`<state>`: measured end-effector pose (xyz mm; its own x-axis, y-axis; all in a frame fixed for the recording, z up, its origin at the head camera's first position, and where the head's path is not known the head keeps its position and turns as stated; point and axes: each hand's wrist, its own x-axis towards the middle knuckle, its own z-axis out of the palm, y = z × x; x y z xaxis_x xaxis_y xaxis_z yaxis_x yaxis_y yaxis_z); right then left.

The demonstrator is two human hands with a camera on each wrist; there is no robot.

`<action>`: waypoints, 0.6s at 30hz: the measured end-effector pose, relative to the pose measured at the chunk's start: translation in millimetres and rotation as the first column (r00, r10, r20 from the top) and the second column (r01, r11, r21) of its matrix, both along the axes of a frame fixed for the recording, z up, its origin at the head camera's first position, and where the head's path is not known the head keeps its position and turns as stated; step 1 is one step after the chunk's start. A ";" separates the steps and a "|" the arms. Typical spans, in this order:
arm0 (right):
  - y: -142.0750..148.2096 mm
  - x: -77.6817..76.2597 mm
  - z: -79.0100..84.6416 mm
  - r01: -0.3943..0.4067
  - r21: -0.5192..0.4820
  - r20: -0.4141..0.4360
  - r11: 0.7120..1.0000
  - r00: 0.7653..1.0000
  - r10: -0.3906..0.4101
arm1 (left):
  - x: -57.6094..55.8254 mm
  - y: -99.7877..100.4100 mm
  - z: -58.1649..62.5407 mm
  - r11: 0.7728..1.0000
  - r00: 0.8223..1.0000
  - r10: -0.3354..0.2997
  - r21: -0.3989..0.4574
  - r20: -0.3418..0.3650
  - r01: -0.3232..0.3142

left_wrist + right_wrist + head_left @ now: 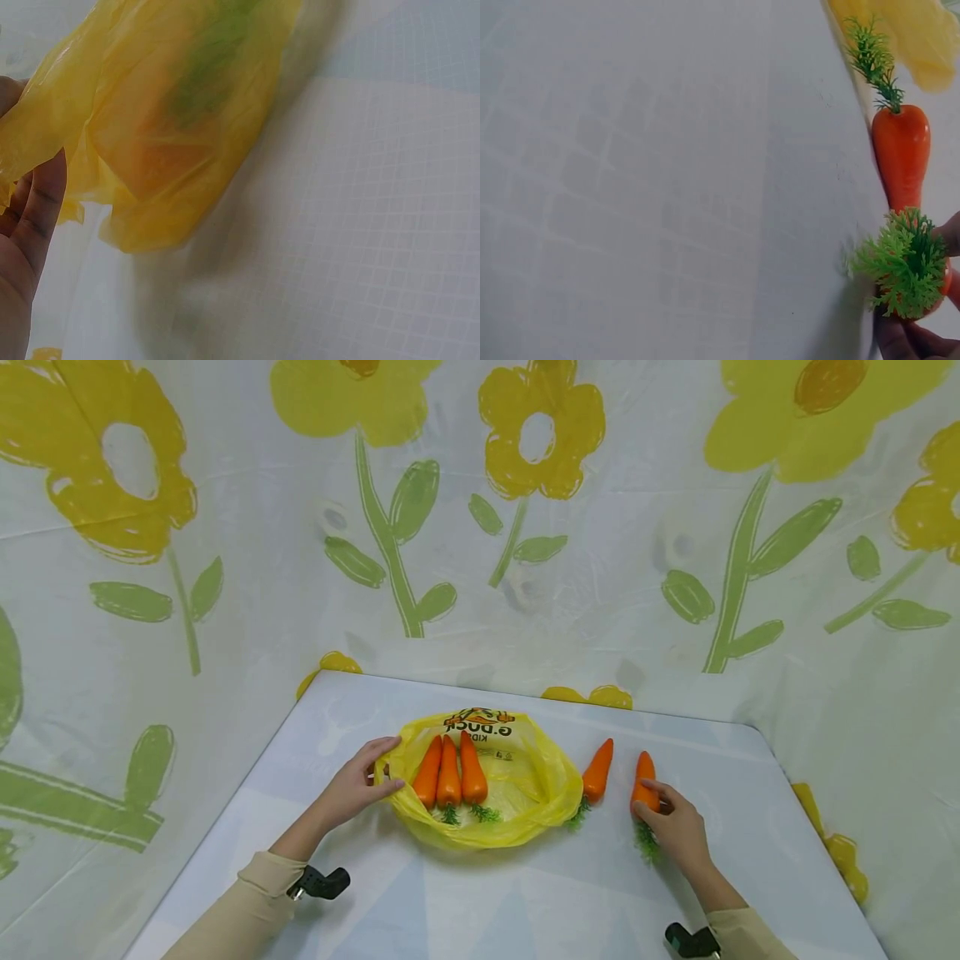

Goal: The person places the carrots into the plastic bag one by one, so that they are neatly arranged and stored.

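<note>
My left hand [358, 787] pinches the left rim of a yellow plastic bag [536, 797], which lies spread with its mouth facing up. Three orange toy carrots [448, 777] lie side by side in its left part, tips pointing away, green leaves towards me. Through the bag's wall [169, 161] in the left wrist view, orange and green show faintly. My right hand [682, 831] grips another carrot [644, 768] between thumb and fingers, right of the bag; its leafy top [907, 266] faces the right wrist camera. One more carrot [597, 772] lies between this hand and the bag.
All this is on a white table [420, 910] with pale blue patches. A white curtain [600, 593] printed with yellow flowers hangs behind and beside it. Black wrist cameras [321, 883] sit on both forearms, by beige sleeves.
</note>
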<state>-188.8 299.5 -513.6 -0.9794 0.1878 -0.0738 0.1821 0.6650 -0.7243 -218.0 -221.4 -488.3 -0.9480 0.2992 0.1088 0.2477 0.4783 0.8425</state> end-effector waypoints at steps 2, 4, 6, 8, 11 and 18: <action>-0.5 0.8 -0.3 0.005 0.000 -0.010 1.000 1.000 -0.005 | -0.1 -0.2 -0.4 1.000 1.000 -0.001 0.001 -0.002 0.001; -0.8 1.4 -0.2 0.007 0.000 -0.019 1.000 1.000 -0.007 | -0.4 -0.4 -0.6 1.000 1.000 -0.002 0.002 0.000 0.002; -0.7 1.8 0.1 0.010 -0.002 -0.023 1.000 1.000 -0.010 | -0.6 -0.4 -0.2 1.000 1.000 -0.003 0.003 0.003 0.003; -0.4 2.2 0.4 0.012 -0.005 -0.022 1.000 1.000 -0.012 | -1.2 -0.7 -0.4 1.000 1.000 -0.004 0.011 0.008 0.004; 0.1 2.8 0.9 0.017 -0.011 -0.018 1.000 1.000 -0.017 | -2.1 -1.3 -0.6 1.000 1.000 -0.010 0.019 0.006 0.010; -0.5 4.5 5.4 0.024 -0.035 -0.028 0.999 0.999 -0.025 | -1.7 -2.7 -0.6 0.999 1.000 -0.020 0.026 0.003 0.020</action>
